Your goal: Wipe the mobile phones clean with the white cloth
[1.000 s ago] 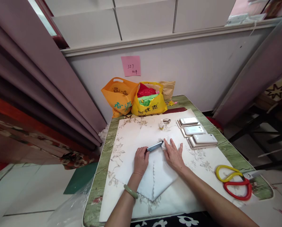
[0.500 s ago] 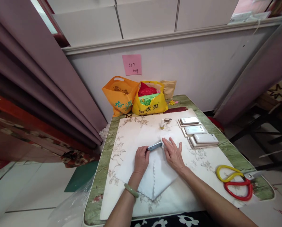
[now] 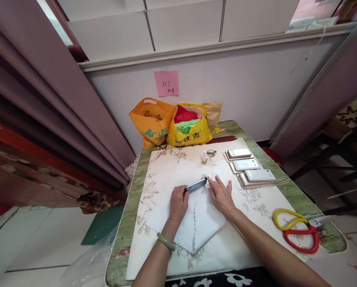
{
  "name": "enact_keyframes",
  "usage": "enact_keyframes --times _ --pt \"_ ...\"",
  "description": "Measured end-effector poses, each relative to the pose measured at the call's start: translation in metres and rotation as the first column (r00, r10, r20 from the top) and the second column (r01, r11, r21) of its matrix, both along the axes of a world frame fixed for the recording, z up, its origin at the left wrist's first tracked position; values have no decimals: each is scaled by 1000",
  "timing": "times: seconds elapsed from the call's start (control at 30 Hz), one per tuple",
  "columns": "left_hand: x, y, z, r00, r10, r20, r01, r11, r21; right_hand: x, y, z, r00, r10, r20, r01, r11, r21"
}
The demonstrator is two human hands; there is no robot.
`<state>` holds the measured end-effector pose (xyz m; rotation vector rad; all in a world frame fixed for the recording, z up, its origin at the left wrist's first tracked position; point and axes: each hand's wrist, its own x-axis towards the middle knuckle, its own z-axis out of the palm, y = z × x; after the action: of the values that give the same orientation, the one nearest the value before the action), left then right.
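Hands (image 3: pixel 179 202) (image 3: pixel 222 196) at phone (image 3: pixel 196 185), green table (image 3: pixel 129 223), curtains (image 3: pixel 47 79)

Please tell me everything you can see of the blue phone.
The phone is slim and light blue, smooth and slightly shiny, with a dark bit at its right end; it looks like glass or metal. It slants above the white cloth, right end farther from the person. The left hand grips its left end, hiding that part. The right hand has fingertips at the other end; contact there is unclear. The screen cannot be made out.
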<state>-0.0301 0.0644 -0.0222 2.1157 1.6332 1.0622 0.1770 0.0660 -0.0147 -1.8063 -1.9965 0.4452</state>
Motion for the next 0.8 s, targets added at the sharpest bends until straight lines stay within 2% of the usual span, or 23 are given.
enact_keyframes --times 0.07,0.17,0.33,0.6,0.8 --pt "0 0 1 1000 1 -2 -1 1000 -1 3 2 2 999 5 -43 -4 1000 27" --pt "0 -1 1 1000 0 -2 0 1000 0 1 1 4 997 34 -71 -24 990 139" --pt "0 0 0 1000 -7 -7 7 1000 7 -9 -10 7 994 65 86 -86 957 277" --pt "1 -1 2 1000 -1 -19 1 1000 11 -27 -17 14 975 67 212 -131 944 302" --pt "1 -1 2 1000 8 -22 -8 1000 1 -58 -31 12 936 257 239 -326 888 325"
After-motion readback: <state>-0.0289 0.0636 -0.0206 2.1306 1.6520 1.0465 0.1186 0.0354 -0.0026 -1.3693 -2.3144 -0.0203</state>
